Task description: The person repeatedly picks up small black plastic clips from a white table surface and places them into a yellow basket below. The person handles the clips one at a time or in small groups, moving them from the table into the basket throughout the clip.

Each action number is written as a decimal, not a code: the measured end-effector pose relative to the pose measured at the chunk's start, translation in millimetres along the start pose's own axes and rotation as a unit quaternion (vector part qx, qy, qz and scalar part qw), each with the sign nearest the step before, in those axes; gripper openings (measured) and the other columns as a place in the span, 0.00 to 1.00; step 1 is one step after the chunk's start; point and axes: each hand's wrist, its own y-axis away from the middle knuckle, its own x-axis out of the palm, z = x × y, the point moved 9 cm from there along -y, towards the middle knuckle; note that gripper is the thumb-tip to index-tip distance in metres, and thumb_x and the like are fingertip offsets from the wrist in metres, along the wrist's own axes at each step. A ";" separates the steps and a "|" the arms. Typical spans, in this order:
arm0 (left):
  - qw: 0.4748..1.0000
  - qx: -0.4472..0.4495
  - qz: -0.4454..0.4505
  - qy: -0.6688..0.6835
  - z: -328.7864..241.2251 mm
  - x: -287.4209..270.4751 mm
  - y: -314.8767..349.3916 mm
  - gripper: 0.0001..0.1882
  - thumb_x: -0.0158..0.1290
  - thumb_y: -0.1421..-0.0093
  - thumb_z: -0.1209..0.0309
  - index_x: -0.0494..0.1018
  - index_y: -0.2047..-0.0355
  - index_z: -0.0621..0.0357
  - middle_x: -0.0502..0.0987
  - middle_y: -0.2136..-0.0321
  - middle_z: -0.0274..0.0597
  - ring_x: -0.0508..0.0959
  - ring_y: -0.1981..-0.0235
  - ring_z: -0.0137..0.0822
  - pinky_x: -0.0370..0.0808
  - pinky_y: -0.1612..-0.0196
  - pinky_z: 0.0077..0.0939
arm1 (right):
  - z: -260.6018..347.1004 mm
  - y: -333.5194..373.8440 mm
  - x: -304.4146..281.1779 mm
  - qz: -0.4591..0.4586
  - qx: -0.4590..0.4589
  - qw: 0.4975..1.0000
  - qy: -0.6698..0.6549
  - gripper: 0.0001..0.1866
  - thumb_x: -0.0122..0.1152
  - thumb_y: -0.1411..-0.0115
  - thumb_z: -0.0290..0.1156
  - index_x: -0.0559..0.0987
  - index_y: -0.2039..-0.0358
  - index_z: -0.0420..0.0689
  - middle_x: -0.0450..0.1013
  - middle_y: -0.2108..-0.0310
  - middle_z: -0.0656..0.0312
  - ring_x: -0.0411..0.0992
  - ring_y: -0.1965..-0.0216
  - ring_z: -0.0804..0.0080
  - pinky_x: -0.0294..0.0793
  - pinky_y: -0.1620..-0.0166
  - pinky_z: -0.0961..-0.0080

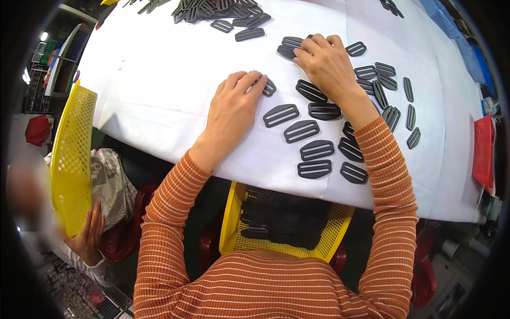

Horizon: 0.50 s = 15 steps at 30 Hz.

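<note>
Dark strap slide buckles lie spread over the white-covered table. My left hand point(234, 103) rests on the cloth, its fingers bent together over one black slide buckle point(270, 88), whose end sticks out by the fingertips. Farther right, my right hand point(325, 64) has its fingers curled down on a pair of slide buckles point(287, 51); the fingers partly cover them. Between my arms lie several flat slide buckles in loose rows, such as the slotted buckle point(302, 131) and the buckle point(314, 169) nearest the front edge.
A heap of buckles point(212, 9) lies at the far side. More buckles point(392, 117) are scattered right of my right forearm. Below the table edge, a yellow basket point(234, 223) holds dark pieces. At left, a person's hand point(89, 234) touches another yellow basket point(74, 154). A red basket point(482, 154) stands right.
</note>
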 end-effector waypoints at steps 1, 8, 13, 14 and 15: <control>1.000 -0.002 0.004 0.009 -1.3 -1.8 1.3 0.16 0.58 0.45 0.78 0.79 0.54 0.60 0.78 0.55 0.39 0.76 0.53 0.40 0.76 0.53 0.33 | -2.8 1.0 -0.9 -0.004 0.018 1.000 -0.009 0.12 0.66 0.42 0.39 0.84 0.63 0.46 0.76 0.65 0.68 0.71 0.59 0.72 0.66 0.54 0.69; 0.994 -0.035 -0.009 0.100 4.3 -9.7 3.2 0.12 0.60 0.46 0.78 0.82 0.60 0.60 0.79 0.62 0.38 0.76 0.60 0.38 0.77 0.57 0.31 | -21.1 5.7 8.0 0.080 0.173 0.961 -0.202 0.08 0.65 0.43 0.39 0.85 0.68 0.50 0.78 0.65 0.69 0.72 0.57 0.69 0.69 0.54 0.64; 0.987 -0.064 -0.025 0.145 8.3 -10.9 8.0 0.10 0.61 0.46 0.78 0.82 0.63 0.61 0.79 0.65 0.39 0.76 0.63 0.38 0.76 0.60 0.30 | -33.1 -7.2 19.6 -0.013 0.044 0.998 -0.039 0.09 0.65 0.43 0.39 0.85 0.65 0.50 0.78 0.66 0.71 0.71 0.54 0.72 0.66 0.51 0.67; 0.986 -0.068 -0.029 0.151 9.2 -11.5 9.8 0.09 0.62 0.47 0.78 0.82 0.63 0.61 0.79 0.66 0.39 0.76 0.64 0.38 0.75 0.60 0.29 | -25.4 -12.0 19.1 -0.006 0.008 1.000 0.001 0.09 0.64 0.42 0.38 0.85 0.66 0.50 0.78 0.68 0.70 0.71 0.56 0.74 0.63 0.49 0.69; 0.984 -0.072 -0.034 0.159 10.2 -12.6 11.2 0.09 0.62 0.47 0.78 0.82 0.63 0.61 0.79 0.66 0.39 0.76 0.64 0.37 0.75 0.61 0.29 | -26.5 -15.5 16.8 0.001 0.036 0.999 -0.011 0.09 0.63 0.42 0.39 0.85 0.65 0.50 0.78 0.68 0.69 0.72 0.56 0.72 0.64 0.50 0.68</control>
